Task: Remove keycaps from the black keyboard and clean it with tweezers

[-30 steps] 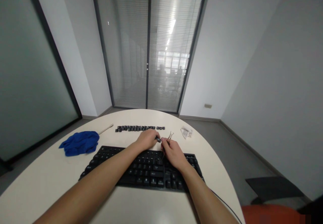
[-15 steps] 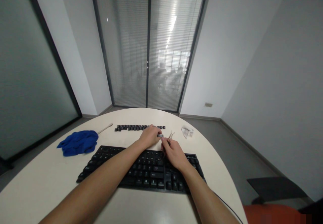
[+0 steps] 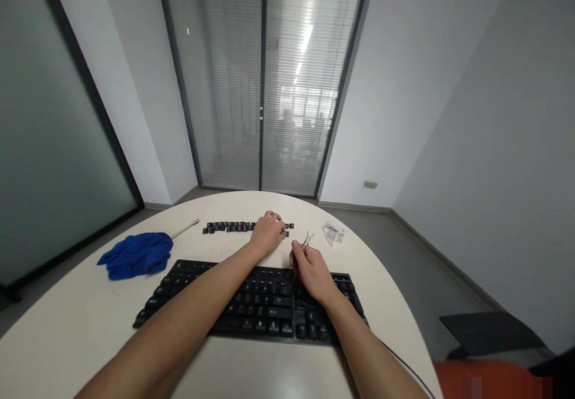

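Your left hand [image 3: 268, 234] reaches across the keyboard [image 3: 278, 312] to the far part of the tabletop [image 3: 269, 366], its fingers bent and slightly parted over the right part of the row of loose keys [image 3: 231, 226]. One black key [image 3: 286, 233] sits against the thumb side of that hand, just nearer to you than the row; you cannot tell from this view whether thumb and finger pinch it or only touch it. At the row's right end, another small key [image 3: 291, 226] shows beyond your fingers.

Your right hand [image 3: 311, 269] hovers over the upper right part of the keyboard, thumb pressed to the curled fingers, pinching a thin wire tool [image 3: 308, 240] whose two prongs point up and away from you. Your hands are near each other but apart.

The black keyboard lies flat in front of you, partly hidden by both forearms. A black cable [image 3: 404, 363] comes out by your right forearm and runs toward you along the right side. Left of the row, a thin pale stick [image 3: 185, 228] has its near end at a crumpled blue cloth [image 3: 137, 255]. To the right of the wire tool lies a small whitish packet [image 3: 333, 234], its contents too blurred to make out.
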`<state>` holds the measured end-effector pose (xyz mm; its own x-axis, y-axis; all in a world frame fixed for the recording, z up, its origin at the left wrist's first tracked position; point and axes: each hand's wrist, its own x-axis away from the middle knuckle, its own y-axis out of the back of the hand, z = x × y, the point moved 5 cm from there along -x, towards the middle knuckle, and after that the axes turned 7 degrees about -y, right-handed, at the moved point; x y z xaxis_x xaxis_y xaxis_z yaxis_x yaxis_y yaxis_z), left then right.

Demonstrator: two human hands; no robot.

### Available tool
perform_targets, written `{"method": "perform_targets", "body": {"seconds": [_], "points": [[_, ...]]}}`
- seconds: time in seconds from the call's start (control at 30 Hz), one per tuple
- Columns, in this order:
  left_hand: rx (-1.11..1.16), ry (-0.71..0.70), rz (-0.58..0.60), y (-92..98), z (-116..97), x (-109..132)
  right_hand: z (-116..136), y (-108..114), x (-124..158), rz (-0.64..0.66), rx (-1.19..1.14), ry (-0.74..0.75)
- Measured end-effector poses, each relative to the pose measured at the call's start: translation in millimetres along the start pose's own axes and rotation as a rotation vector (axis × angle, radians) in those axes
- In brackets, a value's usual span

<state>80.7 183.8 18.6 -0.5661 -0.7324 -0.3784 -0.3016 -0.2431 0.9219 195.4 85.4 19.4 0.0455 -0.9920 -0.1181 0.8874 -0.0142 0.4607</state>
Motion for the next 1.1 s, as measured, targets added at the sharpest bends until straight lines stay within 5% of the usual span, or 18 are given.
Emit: {"method": "perform_targets", "body": {"seconds": [0.23, 0.63, 0.77, 0.93, 1.1], "points": [[-0.026, 0.027, -0.021, -1.3, 5.8, 0.4, -4.2, 15.5, -1.4, -0.184, -0.047, -0.056], [-0.032, 0.079, -0.041, 9.4, 14.8, 7.1, -4.3, 16.1, -1.6, -0.193, -0.025, -0.058], [-0.083, 0.152, -0.05, 27.8, 44.0, 25.0, -4.4, 16.5, -2.3, -0.189, -0.01, -0.05], [-0.159, 0.251, -0.029, 53.3, 105.5, 67.5, -6.0, 16.1, -3.6, -0.183, 0.004, -0.035], [-0.18, 0.265, 0.006, 60.6, 145.4, 102.5, -7.2, 16.1, -3.6, -0.187, 0.028, -0.043]]}}
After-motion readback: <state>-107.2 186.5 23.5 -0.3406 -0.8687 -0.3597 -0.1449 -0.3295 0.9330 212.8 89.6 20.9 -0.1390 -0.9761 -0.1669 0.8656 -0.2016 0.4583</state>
